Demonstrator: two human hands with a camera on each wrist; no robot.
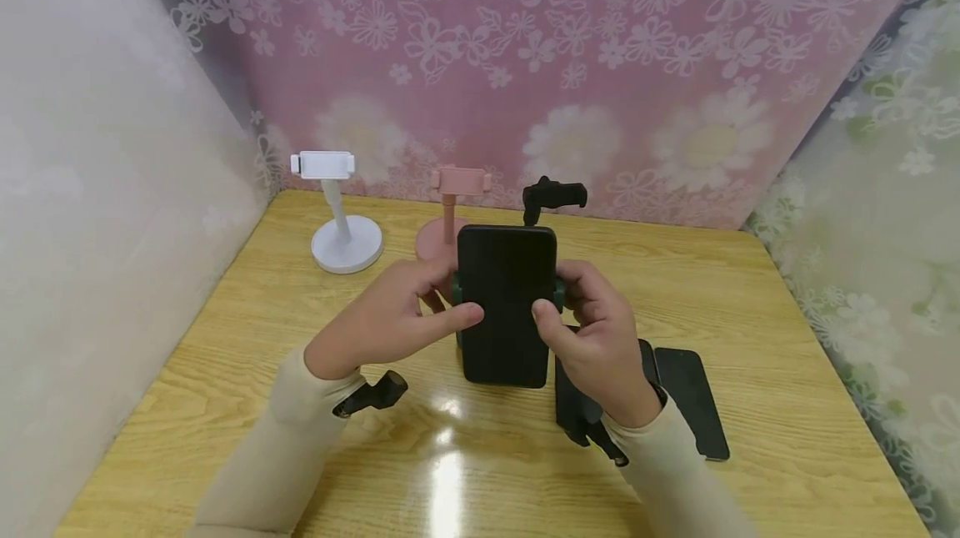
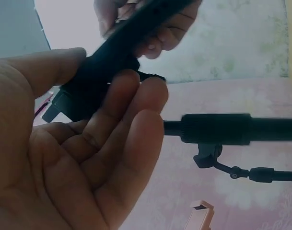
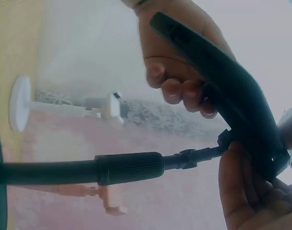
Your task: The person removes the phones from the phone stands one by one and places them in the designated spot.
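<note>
A black smartphone (image 1: 506, 304) stands upright, screen toward me, in the clamp (image 1: 560, 294) of a dark green phone stand. My left hand (image 1: 382, 313) holds its left side, thumb on the screen and fingers behind. On the right side my right hand (image 1: 603, 346) grips it the same way, thumb near the screen's edge. Both wrist views show the stand's ribbed pole (image 2: 215, 128) behind the phone, joined to the clamp by a thinner neck (image 3: 201, 155). From the head, the phone hides most of the stand.
Behind the phone stand a white phone stand (image 1: 347, 244), a pink phone stand (image 1: 461, 181) and a black phone stand (image 1: 555, 193). Dark phones lie by my right forearm, the outermost phone (image 1: 690, 400) in plain view. A flowered pink cloth (image 1: 480, 62) hangs behind the wooden table (image 1: 780, 404).
</note>
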